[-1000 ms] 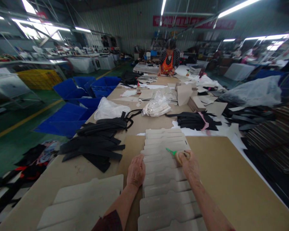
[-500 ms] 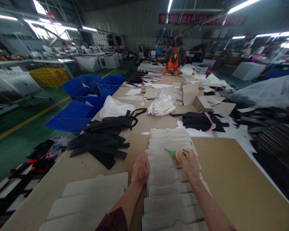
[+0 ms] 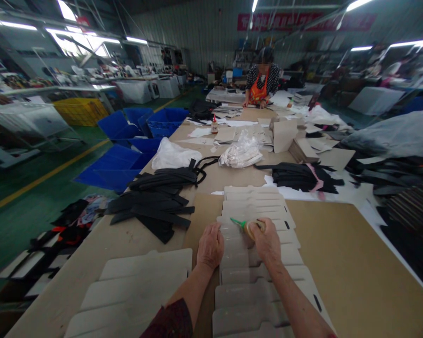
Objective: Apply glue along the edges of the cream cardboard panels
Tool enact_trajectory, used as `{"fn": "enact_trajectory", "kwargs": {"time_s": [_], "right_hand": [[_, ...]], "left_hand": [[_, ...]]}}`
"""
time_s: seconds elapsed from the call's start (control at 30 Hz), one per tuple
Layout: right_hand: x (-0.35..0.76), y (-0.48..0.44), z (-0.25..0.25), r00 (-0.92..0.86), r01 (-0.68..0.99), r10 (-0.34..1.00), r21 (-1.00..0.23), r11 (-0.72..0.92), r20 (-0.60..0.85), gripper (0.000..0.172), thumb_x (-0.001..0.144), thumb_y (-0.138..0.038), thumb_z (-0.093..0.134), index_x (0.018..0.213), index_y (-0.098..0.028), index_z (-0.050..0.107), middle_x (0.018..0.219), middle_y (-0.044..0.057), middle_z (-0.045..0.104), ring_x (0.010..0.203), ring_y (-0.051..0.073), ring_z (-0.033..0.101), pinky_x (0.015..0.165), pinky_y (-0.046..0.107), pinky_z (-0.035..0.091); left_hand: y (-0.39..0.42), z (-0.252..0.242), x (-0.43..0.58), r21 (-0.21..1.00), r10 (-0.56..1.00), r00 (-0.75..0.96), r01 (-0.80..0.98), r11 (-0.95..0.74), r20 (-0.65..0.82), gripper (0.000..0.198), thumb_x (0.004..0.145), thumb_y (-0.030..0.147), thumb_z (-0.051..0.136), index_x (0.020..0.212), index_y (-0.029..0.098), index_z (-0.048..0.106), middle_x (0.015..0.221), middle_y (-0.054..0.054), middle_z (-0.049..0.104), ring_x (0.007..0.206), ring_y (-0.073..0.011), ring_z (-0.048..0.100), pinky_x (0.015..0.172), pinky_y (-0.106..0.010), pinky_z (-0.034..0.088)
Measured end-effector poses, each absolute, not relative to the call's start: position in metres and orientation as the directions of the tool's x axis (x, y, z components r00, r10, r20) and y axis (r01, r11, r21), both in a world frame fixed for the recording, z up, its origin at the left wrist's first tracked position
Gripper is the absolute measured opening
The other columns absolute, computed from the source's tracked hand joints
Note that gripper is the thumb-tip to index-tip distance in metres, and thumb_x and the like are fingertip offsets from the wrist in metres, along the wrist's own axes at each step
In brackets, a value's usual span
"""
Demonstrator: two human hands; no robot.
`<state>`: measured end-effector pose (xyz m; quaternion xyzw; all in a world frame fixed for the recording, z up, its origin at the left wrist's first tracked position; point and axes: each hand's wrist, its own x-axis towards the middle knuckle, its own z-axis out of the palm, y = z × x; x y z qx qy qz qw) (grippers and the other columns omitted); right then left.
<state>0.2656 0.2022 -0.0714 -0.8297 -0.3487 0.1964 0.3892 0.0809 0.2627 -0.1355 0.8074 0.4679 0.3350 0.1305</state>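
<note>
My right hand (image 3: 269, 241) is closed around a small glue bottle (image 3: 255, 229) with amber-coloured contents. Its green nozzle points left, low over an overlapping column of pale grey-beige boards (image 3: 248, 263). Wet-looking streaks shine on some of them. Against the left edge of this column lies my left hand (image 3: 210, 245), fingers lying flat and close together, palm down, gripping nothing that I can see. A second overlapping row of similar boards (image 3: 137, 286) lies on the table to the left of my left forearm.
Black strips (image 3: 155, 202) lie at left, and a pink-tied black bundle (image 3: 299, 177) beyond the boards. Plastic bags (image 3: 241, 150), a red-capped bottle (image 3: 214, 126) and cardboard stacks (image 3: 285, 136) stand farther up. A co-worker in an orange apron (image 3: 259, 89) works at the far end. Blue bins (image 3: 116, 164) flank the table.
My right hand has moved left across the boards with the glue bottle, its nozzle now nearer the left edge. My left hand stays at the column's edge. The view has shifted slightly left.
</note>
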Motion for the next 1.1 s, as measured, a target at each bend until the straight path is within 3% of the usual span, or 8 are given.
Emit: {"fn": "enact_trajectory", "kwargs": {"time_s": [0.47, 0.67, 0.93, 1.1], "right_hand": [[0.228, 0.209, -0.073, 0.685, 0.302, 0.721, -0.861, -0.409, -0.102, 0.043, 0.075, -0.051, 0.058, 0.106, -0.022, 0.063, 0.103, 0.009, 0.066, 0.095, 0.027, 0.061, 0.084, 0.035, 0.045], [0.242, 0.199, -0.076, 0.745, 0.175, 0.65, -0.897, -0.405, -0.148, 0.048, 0.076, -0.056, 0.055, 0.107, -0.02, 0.062, 0.082, 0.003, 0.069, 0.071, 0.021, 0.062, 0.065, 0.03, 0.046], [0.269, 0.19, -0.075, 0.774, 0.201, 0.619, -0.877, -0.438, -0.132, 0.051, 0.071, -0.057, 0.059, 0.105, -0.02, 0.062, 0.103, 0.01, 0.067, 0.097, 0.028, 0.059, 0.087, 0.038, 0.042], [0.25, 0.197, -0.075, 0.737, 0.113, 0.65, -0.913, -0.391, -0.187, 0.043, 0.068, -0.054, 0.065, 0.098, -0.023, 0.063, 0.096, 0.005, 0.067, 0.092, 0.026, 0.061, 0.081, 0.036, 0.046]], "left_hand": [[0.263, -0.135, 0.079, 0.531, 0.842, 0.345, 0.66, -0.531, 0.414, 0.032, 0.088, 0.009, 0.04, 0.114, 0.018, 0.058, 0.112, -0.01, 0.065, 0.109, -0.0228, 0.059, 0.101, -0.043, 0.05], [0.263, -0.138, 0.079, 0.532, 0.84, 0.342, 0.657, -0.534, 0.421, 0.032, 0.088, 0.009, 0.041, 0.115, 0.017, 0.058, 0.113, -0.012, 0.065, 0.111, -0.023, 0.059, 0.102, -0.044, 0.05], [0.264, -0.14, 0.08, 0.52, 0.832, 0.345, 0.659, -0.544, 0.434, 0.03, 0.088, 0.01, 0.041, 0.112, 0.015, 0.058, 0.11, -0.012, 0.064, 0.108, -0.0239, 0.058, 0.101, -0.045, 0.05], [0.265, -0.138, 0.079, 0.509, 0.819, 0.357, 0.651, -0.563, 0.449, 0.03, 0.088, 0.01, 0.041, 0.112, 0.017, 0.058, 0.109, -0.011, 0.065, 0.108, -0.0243, 0.058, 0.101, -0.046, 0.05]]}}
